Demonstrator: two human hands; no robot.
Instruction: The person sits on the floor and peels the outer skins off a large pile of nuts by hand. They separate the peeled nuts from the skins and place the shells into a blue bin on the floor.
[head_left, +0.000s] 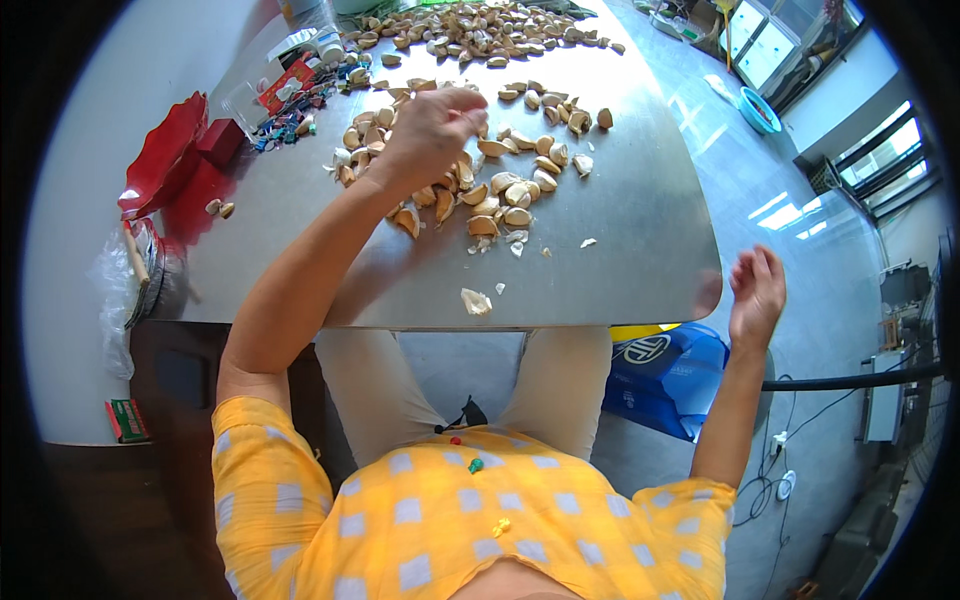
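My left hand hangs over the middle of the garlic cloves, fingers bent and close together. Whether it pinches a clove cannot be seen. Around and below it, unpeeled garlic cloves lie loosely scattered on the metal tabletop. My right hand is raised just beyond the table's right front corner, with loosely curled, slightly blurred fingers. No object shows in it, though the inside of the fingers is partly hidden. Bits of papery garlic skin lie near the front edge.
A larger heap of garlic cloves covers the far end. At left are a red scalloped dish, a dark red box and small wrapped pieces. A blue bag stands below the right corner. A black cable runs at right.
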